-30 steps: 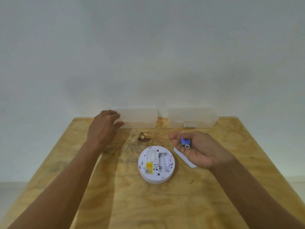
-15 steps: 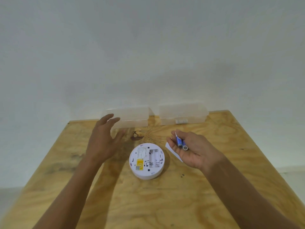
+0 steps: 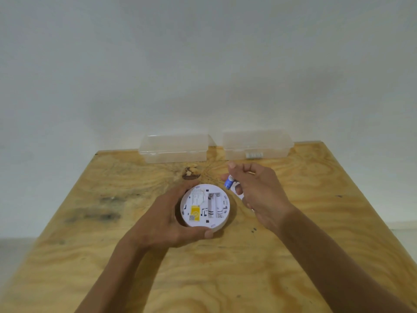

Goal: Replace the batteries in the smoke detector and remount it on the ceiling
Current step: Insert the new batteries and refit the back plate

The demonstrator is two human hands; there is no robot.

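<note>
The round white smoke detector lies back side up on the plywood table, its battery bay open with empty slots and a yellow label showing. My left hand wraps around its left and near rim. Just right of the detector's far edge, my right hand pinches a blue battery between thumb and fingers, with more of what it holds hidden in the palm.
Two translucent plastic boxes stand at the table's far edge against the white wall: the left box and the right box, closed. A white slip of paper lies under my right hand. A dark knot marks the wood.
My left hand came back from the left box and took hold of the detector. My right hand shifted toward the detector and turned the battery up between its fingertips.
</note>
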